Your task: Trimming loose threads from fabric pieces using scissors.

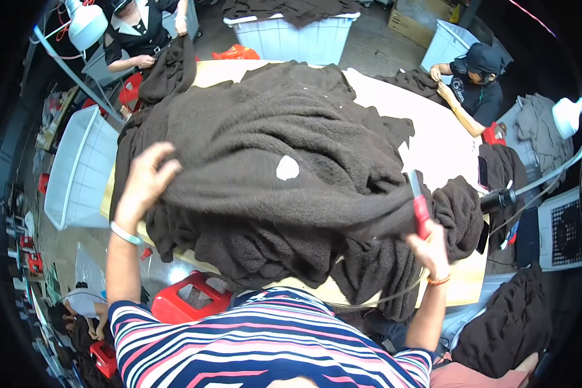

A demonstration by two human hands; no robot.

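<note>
A large dark brown fleece cloth [258, 145] lies heaped over the table, its near part raised and blurred between my hands. At its left edge, my left hand [150, 180] curls its fingers on the cloth, thumb and fingertips at the border. My right hand [430, 249] is closed round a red-handled tool [421, 210] with a flat silver blade pointing away from me; its exact kind I cannot make out. The cloth's right end reaches that hand's fingers. A white patch [287, 168] shows mid-cloth. More brown fleece [252, 249] hangs over the near table edge.
Two people work across the table [433, 119], at far left and far right, handling brown cloth. White bins stand left [84, 168] and behind [291, 39]. A red stool [191, 299] is by my left side. A lamp arm [540, 184] reaches in from the right.
</note>
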